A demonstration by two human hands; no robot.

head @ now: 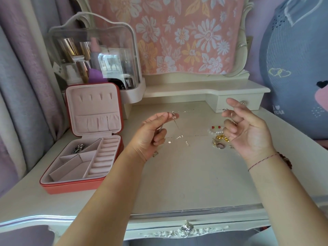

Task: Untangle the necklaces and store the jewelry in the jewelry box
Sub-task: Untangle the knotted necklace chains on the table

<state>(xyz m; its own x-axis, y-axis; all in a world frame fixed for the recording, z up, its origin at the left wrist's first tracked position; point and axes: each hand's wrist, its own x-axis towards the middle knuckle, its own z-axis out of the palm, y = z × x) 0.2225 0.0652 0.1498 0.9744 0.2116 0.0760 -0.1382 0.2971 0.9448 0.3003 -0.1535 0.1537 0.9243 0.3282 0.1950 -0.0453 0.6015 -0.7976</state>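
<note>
- Two hands hover over the middle of the desk (177, 174): the left hand (152, 134) pinches one end of a thin necklace chain (188, 111), and the right hand (248, 132) curls its fingers round the other, pulling it taut, probably to expose knots
- Jewelry box (81, 157) lies open at the desk's left edge, ready for pieces
- Loose jewelry (219, 138) waits toward the right edge, just beside the right hand

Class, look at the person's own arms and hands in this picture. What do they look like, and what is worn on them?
Both forearms are bare, with no sleeves in view. The left hand has nothing worn at its wrist. The right hand has a thin dark red string bracelet round its wrist and, just behind it, a brown beaded bracelet. No gloves or watch.
</note>
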